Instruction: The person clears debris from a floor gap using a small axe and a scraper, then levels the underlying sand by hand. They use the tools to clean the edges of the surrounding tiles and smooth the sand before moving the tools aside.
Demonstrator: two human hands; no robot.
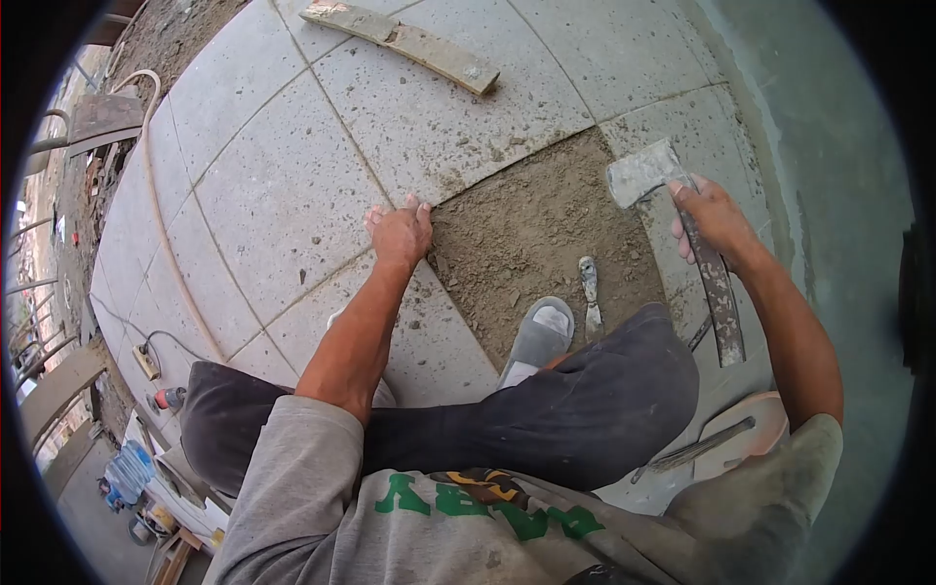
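Observation:
My right hand (715, 219) is wrapped around the handle of a mallet, near its head. The mallet (648, 173) has a pale, block-like head crusted with grey mortar, and a long, dark, scuffed handle pointing down toward me. Its head is held at the right edge of a square gap in the tiling, which is filled with loose sandy mortar (541, 214). My left hand (401, 232) rests on the floor tile (341, 185) by the gap's left corner, fingers slightly spread and holding nothing. A small putty knife (590, 292) lies on the mortar beside my slippered foot (539, 333).
A rough piece of wood (405, 44) lies on the tiles ahead. A pale hose (161, 214) and a thin cable (180, 339) run along the left. A wall (829, 175) stands close on the right. Near my right knee is a basin (751, 429). Crumbs of mortar dot the tiles.

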